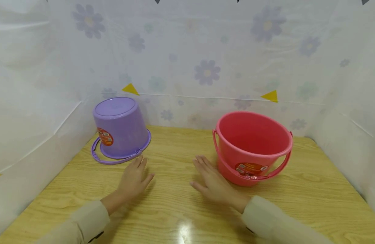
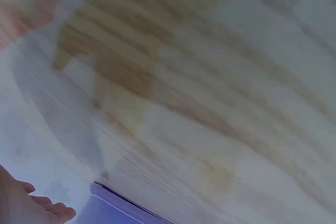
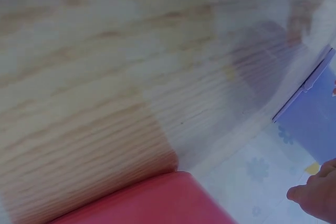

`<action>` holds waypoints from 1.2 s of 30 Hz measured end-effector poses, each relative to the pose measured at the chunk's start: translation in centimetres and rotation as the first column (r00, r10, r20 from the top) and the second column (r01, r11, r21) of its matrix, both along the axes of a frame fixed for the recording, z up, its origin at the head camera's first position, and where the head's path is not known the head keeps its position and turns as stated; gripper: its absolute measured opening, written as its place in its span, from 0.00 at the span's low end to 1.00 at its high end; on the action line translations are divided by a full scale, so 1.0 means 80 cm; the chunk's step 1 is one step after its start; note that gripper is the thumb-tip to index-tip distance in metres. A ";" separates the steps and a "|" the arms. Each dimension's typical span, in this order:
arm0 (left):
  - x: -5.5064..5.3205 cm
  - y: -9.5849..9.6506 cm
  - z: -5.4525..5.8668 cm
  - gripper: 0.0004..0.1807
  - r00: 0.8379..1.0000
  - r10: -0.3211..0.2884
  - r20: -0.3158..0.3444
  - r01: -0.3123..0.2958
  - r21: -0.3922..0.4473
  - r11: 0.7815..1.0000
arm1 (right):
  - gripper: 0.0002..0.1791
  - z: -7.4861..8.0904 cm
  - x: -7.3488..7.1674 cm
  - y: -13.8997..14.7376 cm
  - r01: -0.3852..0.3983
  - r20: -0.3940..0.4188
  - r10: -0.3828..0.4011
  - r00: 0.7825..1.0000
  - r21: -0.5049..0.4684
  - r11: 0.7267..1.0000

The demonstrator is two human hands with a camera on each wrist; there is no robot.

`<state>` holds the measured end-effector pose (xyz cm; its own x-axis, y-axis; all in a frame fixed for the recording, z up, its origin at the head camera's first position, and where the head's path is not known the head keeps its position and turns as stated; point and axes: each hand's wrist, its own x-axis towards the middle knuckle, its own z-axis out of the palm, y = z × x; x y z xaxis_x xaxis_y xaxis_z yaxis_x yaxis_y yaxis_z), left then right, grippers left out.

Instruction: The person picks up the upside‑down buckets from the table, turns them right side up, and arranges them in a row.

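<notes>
A purple bucket stands upside down at the back left, its handle lying on the table around the rim. Its side also shows in the left wrist view, purple bucket. My left hand is just in front of it, fingers straight and holding nothing. To the right a red bucket stands upright with its mouth up and its handle hanging down in front. My right hand is at the left of the red bucket, fingers extended, thumb spread, nothing in it. Both palms turn inward over the table.
The wood-grain table carries both buckets. A white flowered sheet rises behind it, and plain white sheets enclose the sides. Yellow triangles mark the back sheet.
</notes>
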<state>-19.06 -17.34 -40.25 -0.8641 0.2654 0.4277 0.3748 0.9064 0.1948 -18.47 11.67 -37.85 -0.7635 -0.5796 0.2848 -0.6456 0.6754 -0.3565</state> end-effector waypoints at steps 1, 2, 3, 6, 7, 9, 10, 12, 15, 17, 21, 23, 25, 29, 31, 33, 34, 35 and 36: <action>-0.002 -0.004 0.000 0.34 1.000 0.010 0.002 -0.010 -0.001 1.000 | 0.40 0.000 -0.003 -0.003 -0.002 0.008 0.002 1.000 0.017 1.000; -0.005 -0.007 0.000 0.34 1.000 0.020 0.004 -0.020 -0.002 1.000 | 0.41 0.001 -0.005 -0.005 -0.008 0.015 0.007 1.000 0.036 0.999; -0.007 -0.011 0.000 0.35 1.000 0.029 0.004 -0.029 -0.002 1.000 | 0.41 0.001 -0.008 -0.008 -0.016 0.022 0.015 1.000 0.053 0.998; -0.013 -0.020 0.000 0.35 0.998 0.057 0.032 -0.057 -0.002 0.998 | 0.41 0.002 -0.014 -0.017 -0.034 0.037 0.030 0.999 0.099 0.995; -0.014 -0.023 0.000 0.36 0.997 0.067 0.045 -0.067 -0.005 0.998 | 0.41 0.003 -0.016 -0.020 -0.040 0.051 0.035 0.998 0.108 0.993; -0.018 -0.027 -0.001 0.36 0.994 0.085 0.069 -0.084 -0.010 0.996 | 0.41 0.004 -0.019 -0.026 -0.051 0.077 0.042 0.996 0.123 0.991; -0.019 -0.030 -0.001 0.36 0.992 0.094 0.089 -0.093 -0.011 0.996 | 0.41 0.004 -0.021 -0.029 -0.059 0.085 0.049 0.995 0.124 0.991; -0.021 -0.034 -0.002 0.36 0.987 0.105 0.121 -0.105 -0.010 0.994 | 0.42 0.003 -0.026 -0.035 -0.072 0.117 0.057 0.991 0.127 0.989; -0.025 -0.038 -0.005 0.36 0.981 0.109 0.161 -0.113 0.011 0.994 | 0.42 0.001 -0.033 -0.045 -0.087 0.146 0.066 0.987 0.143 0.986; -0.026 -0.041 -0.007 0.35 0.978 0.107 0.177 -0.111 0.016 0.994 | 0.42 0.000 -0.036 -0.052 -0.091 0.167 0.065 0.984 0.153 0.984; -0.031 -0.041 -0.010 0.36 0.977 0.093 0.192 -0.100 0.026 0.995 | 0.42 -0.002 -0.043 -0.064 -0.093 0.178 0.061 0.982 0.180 0.979; -0.033 -0.039 -0.011 0.36 0.976 0.087 0.201 -0.093 0.023 0.995 | 0.42 -0.003 -0.046 -0.069 -0.092 0.187 0.055 0.981 0.193 0.977; -0.036 -0.038 -0.011 0.36 0.973 0.080 0.217 -0.087 0.024 0.996 | 0.42 -0.003 -0.047 -0.074 -0.091 0.196 0.051 0.979 0.200 0.976; -0.042 -0.036 -0.012 0.37 0.966 0.080 0.245 -0.082 -0.002 0.997 | 0.42 -0.001 -0.051 -0.084 -0.093 0.215 0.049 0.975 0.196 0.976; -0.045 -0.036 -0.013 0.37 0.962 0.085 0.259 -0.084 -0.015 0.996 | 0.41 0.000 -0.053 -0.089 -0.093 0.224 0.048 0.973 0.195 0.976; -0.049 -0.037 -0.015 0.37 0.957 0.094 0.273 -0.090 -0.024 0.996 | 0.42 0.000 -0.056 -0.094 -0.090 0.237 0.040 0.971 0.202 0.975; -0.050 -0.037 -0.015 0.37 0.955 0.096 0.282 -0.093 -0.026 0.995 | 0.42 0.000 -0.057 -0.095 -0.086 0.238 0.034 0.971 0.212 0.974; -0.051 -0.037 -0.016 0.37 0.952 0.099 0.291 -0.095 -0.029 0.995 | 0.42 0.000 -0.059 -0.097 -0.082 0.237 0.029 0.971 0.217 0.973; -0.052 -0.037 -0.016 0.37 0.949 0.100 0.298 -0.095 -0.029 0.995 | 0.42 0.000 -0.061 -0.099 -0.078 0.238 0.024 0.971 0.219 0.973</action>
